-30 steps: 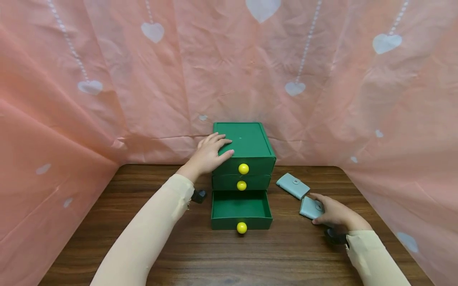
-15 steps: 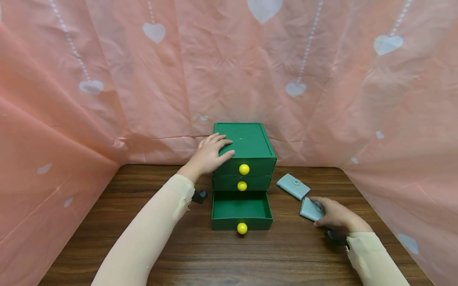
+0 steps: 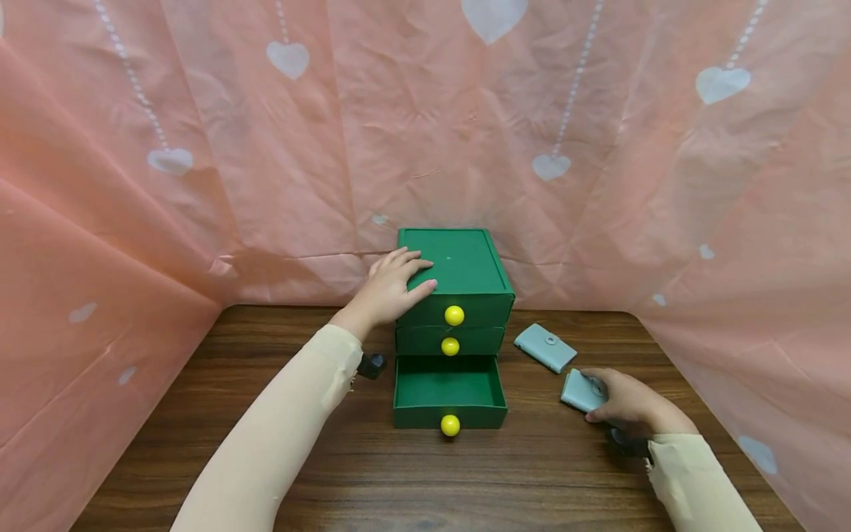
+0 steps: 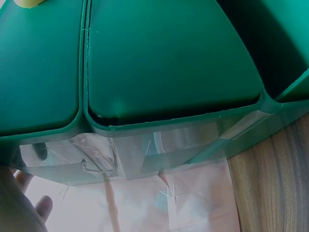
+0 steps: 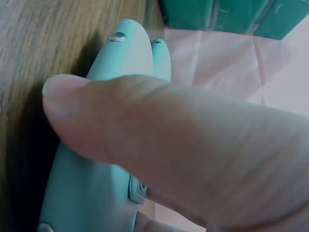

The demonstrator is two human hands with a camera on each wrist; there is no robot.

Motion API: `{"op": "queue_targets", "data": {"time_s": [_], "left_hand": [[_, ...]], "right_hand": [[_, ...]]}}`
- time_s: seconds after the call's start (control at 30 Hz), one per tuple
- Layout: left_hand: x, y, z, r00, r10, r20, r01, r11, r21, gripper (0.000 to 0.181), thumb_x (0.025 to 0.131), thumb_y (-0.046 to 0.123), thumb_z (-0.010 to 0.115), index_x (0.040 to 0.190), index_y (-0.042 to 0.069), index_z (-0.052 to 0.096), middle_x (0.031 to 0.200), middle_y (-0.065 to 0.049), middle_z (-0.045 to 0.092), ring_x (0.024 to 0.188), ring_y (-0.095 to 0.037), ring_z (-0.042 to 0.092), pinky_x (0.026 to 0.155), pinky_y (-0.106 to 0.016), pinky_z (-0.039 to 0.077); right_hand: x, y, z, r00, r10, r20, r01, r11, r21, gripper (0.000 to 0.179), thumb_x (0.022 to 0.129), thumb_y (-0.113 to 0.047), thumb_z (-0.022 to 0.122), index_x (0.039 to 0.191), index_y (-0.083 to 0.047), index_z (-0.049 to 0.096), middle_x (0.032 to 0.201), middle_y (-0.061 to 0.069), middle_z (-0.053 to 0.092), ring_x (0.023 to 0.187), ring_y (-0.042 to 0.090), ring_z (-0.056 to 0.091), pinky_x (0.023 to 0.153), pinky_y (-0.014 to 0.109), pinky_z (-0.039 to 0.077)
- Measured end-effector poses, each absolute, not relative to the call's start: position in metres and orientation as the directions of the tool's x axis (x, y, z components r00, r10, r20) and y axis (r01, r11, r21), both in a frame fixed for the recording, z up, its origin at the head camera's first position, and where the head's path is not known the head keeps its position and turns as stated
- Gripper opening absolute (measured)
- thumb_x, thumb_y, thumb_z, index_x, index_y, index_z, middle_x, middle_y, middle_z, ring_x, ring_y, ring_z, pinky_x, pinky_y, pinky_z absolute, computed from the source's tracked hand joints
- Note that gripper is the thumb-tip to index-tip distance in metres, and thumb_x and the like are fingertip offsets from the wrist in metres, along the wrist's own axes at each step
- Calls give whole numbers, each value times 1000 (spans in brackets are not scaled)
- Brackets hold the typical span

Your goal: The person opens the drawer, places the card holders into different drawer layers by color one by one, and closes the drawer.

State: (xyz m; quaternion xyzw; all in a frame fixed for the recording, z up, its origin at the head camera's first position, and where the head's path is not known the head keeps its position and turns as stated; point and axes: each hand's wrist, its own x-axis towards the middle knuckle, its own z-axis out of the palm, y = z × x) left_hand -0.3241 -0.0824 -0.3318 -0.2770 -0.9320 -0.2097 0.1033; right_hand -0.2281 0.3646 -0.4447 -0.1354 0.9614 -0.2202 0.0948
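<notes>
My left hand (image 3: 388,288) rests on the left edge of the green drawer cabinet's top (image 3: 459,258), fingers spread and fairly straight. Three drawers with yellow knobs make up the cabinet; its bottom drawer (image 3: 450,417) is pulled out, nothing visible inside. To the right, my right hand (image 3: 625,403) grips a light blue snap-button wallet (image 3: 582,391). In the right wrist view the thumb (image 5: 120,116) lies across the wallet's side (image 5: 82,193); most of the other fingers are hidden. A second, similar wallet (image 3: 545,347) lies just beyond it, on the wooden table.
The brown wooden table (image 3: 425,480) extends around the cabinet. Pink cloth (image 3: 425,148) with white hearts hangs behind and along both sides. Yellow knobs stick out from the drawer fronts, the lowest knob (image 3: 450,425) nearest the front.
My right hand and the gripped wallet have shifted slightly right and nearer, widening the small gap to the other wallet. My left hand stays in place on the cabinet.
</notes>
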Motion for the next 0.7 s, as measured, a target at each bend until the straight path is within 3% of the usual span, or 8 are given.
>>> {"op": "queue_targets", "data": {"time_s": [0.7], "left_hand": [[-322, -82, -331, -824, 474, 311, 562, 754, 341, 58, 103, 58, 41, 149, 24, 49, 160, -4, 33, 152, -25, 14, 119, -55, 10]], "right_hand": [[-220, 363, -425, -950, -311, -15, -279, 872, -403, 89, 70, -24, 91, 139, 12, 49, 123, 29, 60, 96, 29, 59, 75, 42, 48]]}}
